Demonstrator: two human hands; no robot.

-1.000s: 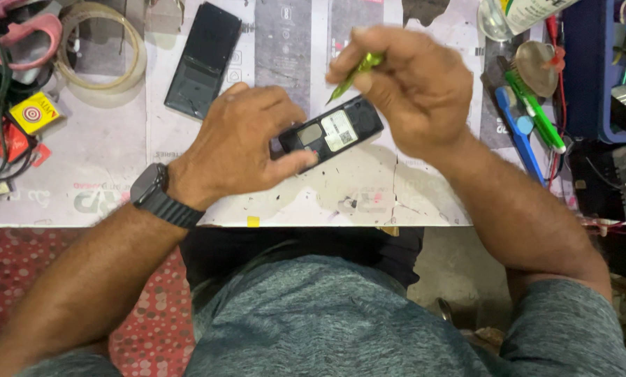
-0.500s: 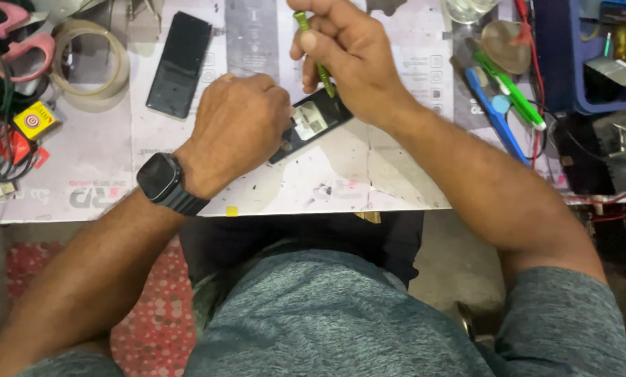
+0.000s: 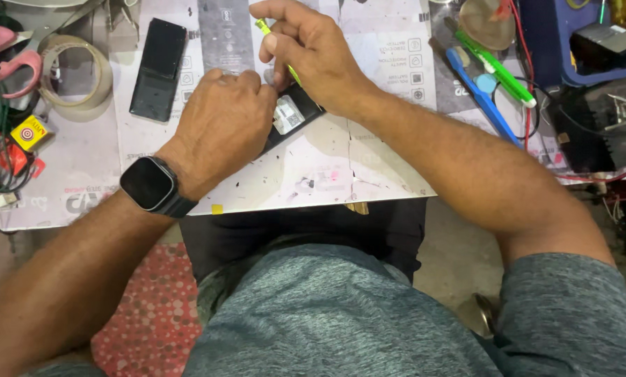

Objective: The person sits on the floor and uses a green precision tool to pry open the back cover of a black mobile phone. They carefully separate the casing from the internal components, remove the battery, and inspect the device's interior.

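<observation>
A small black phone with its back off [image 3: 292, 119] lies tilted on the white work mat [image 3: 327, 167], a pale label showing inside it. My left hand [image 3: 222, 129] presses down on its near end and covers most of it. My right hand [image 3: 313, 52] grips a thin green-handled tool [image 3: 265, 29] whose tip points down at the phone's far end. A black smartwatch [image 3: 149, 185] sits on my left wrist.
A black phone back panel [image 3: 158, 70] lies at the left of the mat, beside a tape roll [image 3: 72, 70] and pink-handled scissors [image 3: 5, 59]. Blue and green tools [image 3: 491, 70] lie at the right near a blue tray [image 3: 571, 42] and tangled wires.
The view has shifted, so the table sits higher and more to the left in frame. My right hand has turned the green tool more upright over the phone's end. My left hand keeps pressing the phone.
</observation>
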